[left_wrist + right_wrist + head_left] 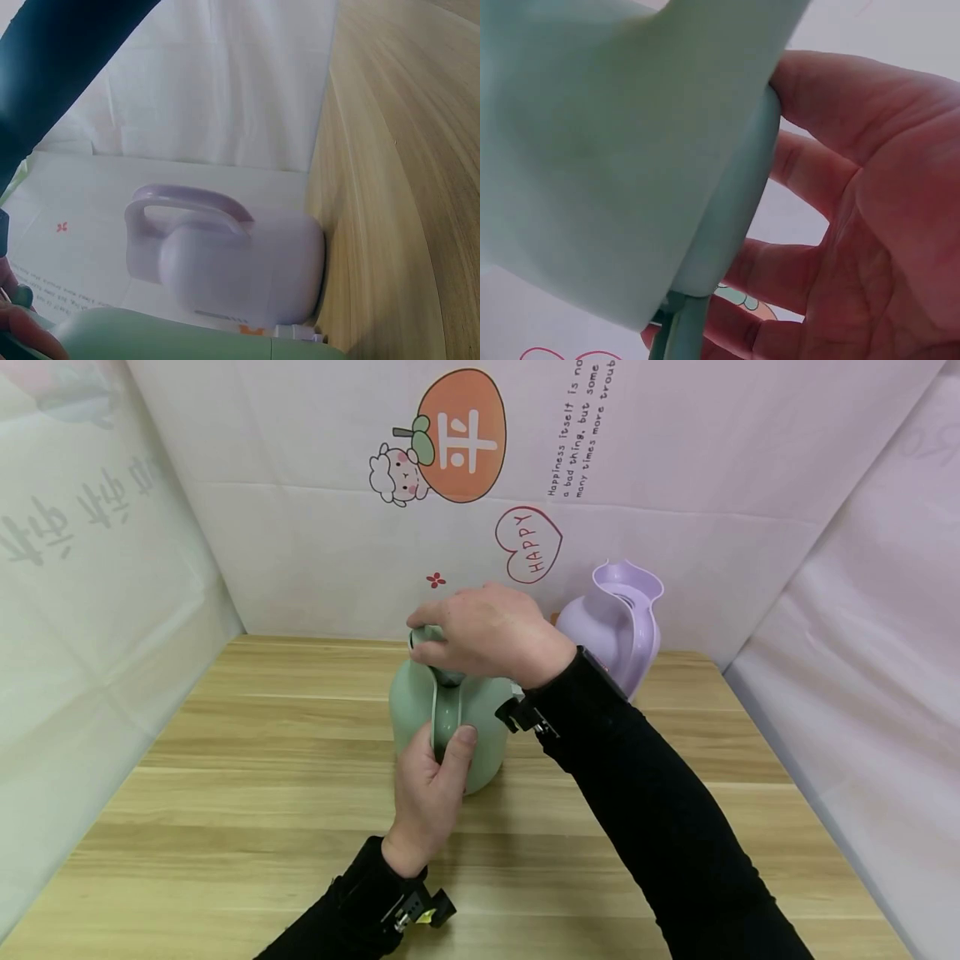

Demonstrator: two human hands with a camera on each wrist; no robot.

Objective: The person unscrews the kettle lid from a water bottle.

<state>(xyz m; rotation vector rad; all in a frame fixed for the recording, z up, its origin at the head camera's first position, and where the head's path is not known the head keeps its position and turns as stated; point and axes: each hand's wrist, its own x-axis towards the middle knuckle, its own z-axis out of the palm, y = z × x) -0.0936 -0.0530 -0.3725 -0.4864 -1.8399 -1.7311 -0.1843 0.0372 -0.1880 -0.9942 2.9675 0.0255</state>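
A green jug (pixel 408 697) with a rounded body stands upright on the wooden table (pixel 300 827), its handle turned toward me. My left hand (pixel 427 797) grips that handle, the thumb lying along its side. Over the mouth of the jug, my right hand (pixel 487 631) pinches the lid (pixel 739 202). In the right wrist view the thumb presses one edge of the lid and the fingers (pixel 772 277) reach along its far side. The left wrist view catches only a strip of the green body at the bottom.
Behind and to the right, a purple jug (pixel 596 631) stands with a wavy flared mouth and a handle. A small white piece (pixel 296 332) lies by its base. White printed cloth (pixel 315 552) rises along the back and both sides of the table.
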